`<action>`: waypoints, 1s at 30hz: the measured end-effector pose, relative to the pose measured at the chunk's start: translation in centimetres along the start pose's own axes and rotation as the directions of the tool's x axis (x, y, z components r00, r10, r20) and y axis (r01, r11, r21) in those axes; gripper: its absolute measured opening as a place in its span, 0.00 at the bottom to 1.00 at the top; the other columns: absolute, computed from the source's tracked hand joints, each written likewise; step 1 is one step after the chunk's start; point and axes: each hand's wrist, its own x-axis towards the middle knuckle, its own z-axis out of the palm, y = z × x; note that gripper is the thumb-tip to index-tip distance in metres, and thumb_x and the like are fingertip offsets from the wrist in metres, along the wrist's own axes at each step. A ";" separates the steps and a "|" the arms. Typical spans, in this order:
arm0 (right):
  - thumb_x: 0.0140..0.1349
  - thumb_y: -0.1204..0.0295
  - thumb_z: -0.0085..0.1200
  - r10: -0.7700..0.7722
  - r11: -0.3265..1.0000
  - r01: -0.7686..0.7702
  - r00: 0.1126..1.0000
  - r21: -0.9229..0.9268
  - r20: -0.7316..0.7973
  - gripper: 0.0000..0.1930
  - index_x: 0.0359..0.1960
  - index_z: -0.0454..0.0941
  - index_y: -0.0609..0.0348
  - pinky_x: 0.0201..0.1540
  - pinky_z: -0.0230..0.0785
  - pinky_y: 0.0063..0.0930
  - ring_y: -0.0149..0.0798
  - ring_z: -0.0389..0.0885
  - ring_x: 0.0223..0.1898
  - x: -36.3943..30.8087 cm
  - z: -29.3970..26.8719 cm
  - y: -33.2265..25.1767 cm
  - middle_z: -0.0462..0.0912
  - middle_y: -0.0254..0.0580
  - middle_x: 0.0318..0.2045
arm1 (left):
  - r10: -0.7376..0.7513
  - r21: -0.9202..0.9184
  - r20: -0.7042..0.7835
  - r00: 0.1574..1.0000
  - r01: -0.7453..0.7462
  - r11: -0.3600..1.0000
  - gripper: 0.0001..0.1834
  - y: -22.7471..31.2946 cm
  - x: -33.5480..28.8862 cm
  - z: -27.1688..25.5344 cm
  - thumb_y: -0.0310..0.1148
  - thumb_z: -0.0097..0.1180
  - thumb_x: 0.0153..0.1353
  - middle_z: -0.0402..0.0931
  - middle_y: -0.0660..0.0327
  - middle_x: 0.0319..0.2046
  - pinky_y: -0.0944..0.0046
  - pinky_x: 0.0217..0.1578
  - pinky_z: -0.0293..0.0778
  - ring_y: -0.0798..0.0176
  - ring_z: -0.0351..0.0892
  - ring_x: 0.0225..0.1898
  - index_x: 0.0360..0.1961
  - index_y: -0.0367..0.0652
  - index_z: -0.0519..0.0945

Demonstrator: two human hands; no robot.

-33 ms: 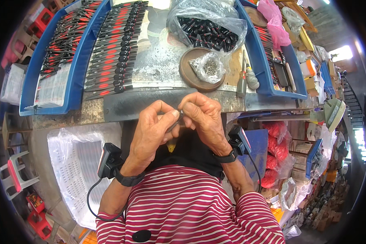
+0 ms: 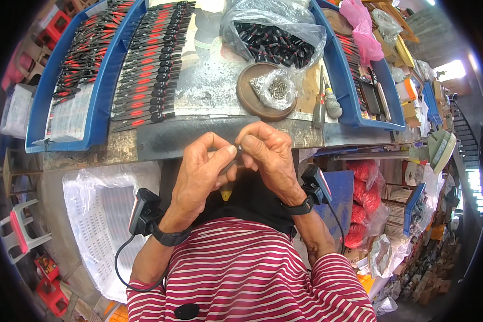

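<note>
Just off the front edge of the bench, my two hands meet, both closed with bent fingers. My left hand [image 2: 198,170] pinches a small dark piece [image 2: 238,148] between thumb and forefinger; its kind is mostly hidden by fingertips. From the other side, my right hand [image 2: 269,156] grips at the same piece with thumb and fingers. Part of something dark grey [image 2: 226,168] shows under my left thumb. A yellow tip [image 2: 226,194] appears below the hands against dark cloth.
Slim black-and-red tools [image 2: 147,80] lie in a row beside a blue tray [image 2: 94,121]. A clear bag holds black handle-like parts [image 2: 276,45]. Small metal pieces [image 2: 278,89] sit bagged on a round wooden dish [image 2: 247,96]. A screwdriver [image 2: 319,110] and another blue tray [image 2: 362,119] are right.
</note>
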 end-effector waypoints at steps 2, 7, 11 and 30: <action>0.63 0.65 0.54 -0.002 1.000 0.002 1.000 0.008 0.004 0.11 0.34 0.77 0.62 0.20 0.55 0.11 0.18 0.66 0.18 0.1 0.0 0.0 0.72 0.27 0.17 | -0.004 0.008 -0.016 1.000 0.004 1.000 0.08 0.0 0.0 0.1 0.35 0.50 0.62 0.71 0.64 0.16 0.78 0.13 0.48 0.80 0.57 0.14 0.31 0.41 0.72; 0.63 0.65 0.54 -0.015 1.000 0.015 0.999 -0.024 -0.028 0.11 0.34 0.77 0.62 0.20 0.54 0.11 0.18 0.65 0.18 -0.3 0.2 0.2 0.72 0.27 0.17 | -0.020 0.019 -0.044 0.999 0.020 1.000 0.08 0.0 0.0 0.3 0.35 0.49 0.62 0.70 0.65 0.16 0.78 0.13 0.48 0.80 0.56 0.13 0.30 0.42 0.71; 0.65 0.71 0.50 -0.012 0.998 0.011 1.000 -0.058 -0.018 0.07 0.32 0.76 0.61 0.19 0.54 0.12 0.16 0.64 0.18 -0.2 0.1 0.3 0.70 0.26 0.17 | -0.022 0.017 -0.051 0.998 0.023 1.000 0.07 0.0 0.0 0.3 0.34 0.49 0.62 0.69 0.66 0.15 0.78 0.12 0.47 0.80 0.56 0.13 0.29 0.43 0.70; 0.64 0.65 0.53 -0.040 0.998 0.040 0.999 -0.041 0.004 0.11 0.34 0.77 0.62 0.20 0.52 0.11 0.17 0.63 0.18 -0.4 0.2 0.4 0.71 0.26 0.17 | -0.050 -0.057 -0.065 0.997 0.046 0.997 0.07 -0.3 -0.3 0.4 0.33 0.49 0.62 0.67 0.66 0.15 0.79 0.12 0.46 0.81 0.55 0.13 0.29 0.43 0.70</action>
